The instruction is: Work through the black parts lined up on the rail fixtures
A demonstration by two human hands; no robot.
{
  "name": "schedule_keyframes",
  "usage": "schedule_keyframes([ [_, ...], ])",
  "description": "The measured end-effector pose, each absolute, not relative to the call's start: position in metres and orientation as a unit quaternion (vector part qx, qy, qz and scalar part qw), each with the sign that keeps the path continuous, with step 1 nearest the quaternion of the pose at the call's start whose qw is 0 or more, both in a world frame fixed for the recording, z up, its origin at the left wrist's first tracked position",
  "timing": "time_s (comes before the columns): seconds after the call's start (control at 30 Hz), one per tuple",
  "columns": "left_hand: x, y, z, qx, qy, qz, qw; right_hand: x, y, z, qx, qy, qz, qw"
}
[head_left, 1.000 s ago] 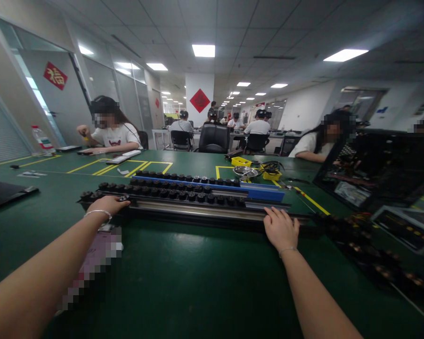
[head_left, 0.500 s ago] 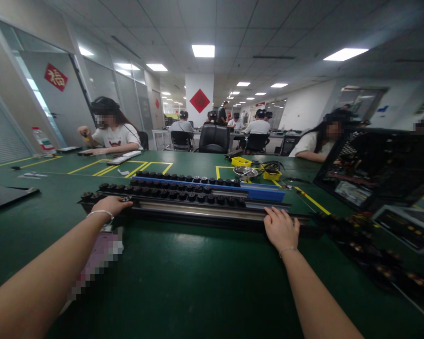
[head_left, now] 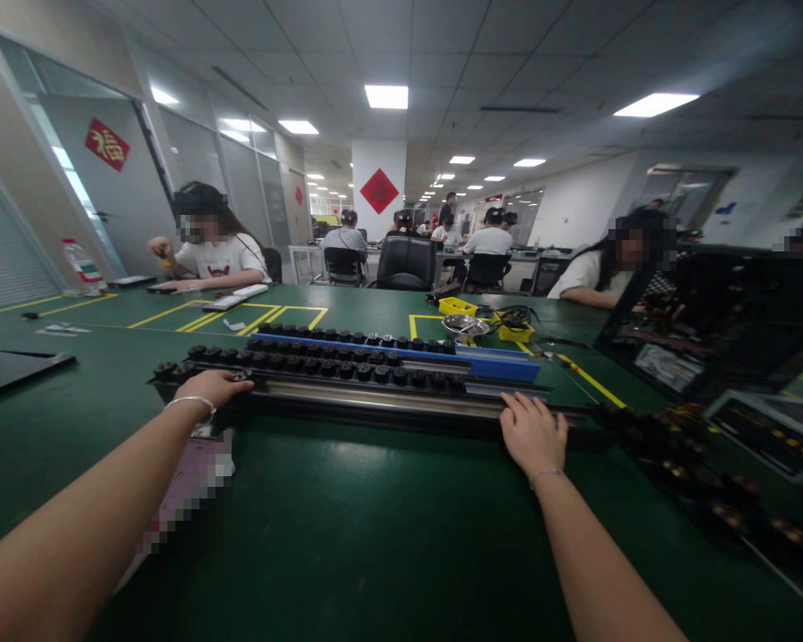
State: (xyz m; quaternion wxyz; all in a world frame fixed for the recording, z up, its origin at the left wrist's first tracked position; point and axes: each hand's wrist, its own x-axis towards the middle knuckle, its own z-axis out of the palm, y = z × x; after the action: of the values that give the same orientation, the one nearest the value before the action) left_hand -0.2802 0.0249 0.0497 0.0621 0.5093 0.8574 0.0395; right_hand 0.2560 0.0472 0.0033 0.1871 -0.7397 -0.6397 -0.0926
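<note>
A long dark rail (head_left: 388,403) with a shiny metal strip lies across the green table, nearest to me. At its left end my left hand (head_left: 207,390) rests with fingers closed round a small black part whose shape is mostly hidden. My right hand (head_left: 532,432) lies on the rail's right part, fingers spread over its top edge. Right behind are rows of black round parts (head_left: 327,366) on rails. Farther back stands a blue rail (head_left: 501,364) with another row of black parts along it.
A metal bowl (head_left: 466,326) and yellow trays (head_left: 458,306) stand behind the rails. To the right are an open computer case (head_left: 716,321), a metal box (head_left: 776,432) and dark parts. A pink sheet (head_left: 191,481) lies by my left forearm. People sit across the table.
</note>
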Motion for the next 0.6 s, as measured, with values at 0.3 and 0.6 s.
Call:
schedule_keyframes([
  [0.3, -0.2808, 0.0242, 0.0499, 0.511, 0.856, 0.04, 0.06, 0.2562, 0.0471, 0.0052, -0.743, -0.64, -0.079, 0.181],
  [0.6, -0.2818, 0.0265, 0.049, 0.517, 0.852, 0.047, 0.062, 0.2556, 0.0459, 0.0053, -0.741, -0.64, -0.08, 0.187],
])
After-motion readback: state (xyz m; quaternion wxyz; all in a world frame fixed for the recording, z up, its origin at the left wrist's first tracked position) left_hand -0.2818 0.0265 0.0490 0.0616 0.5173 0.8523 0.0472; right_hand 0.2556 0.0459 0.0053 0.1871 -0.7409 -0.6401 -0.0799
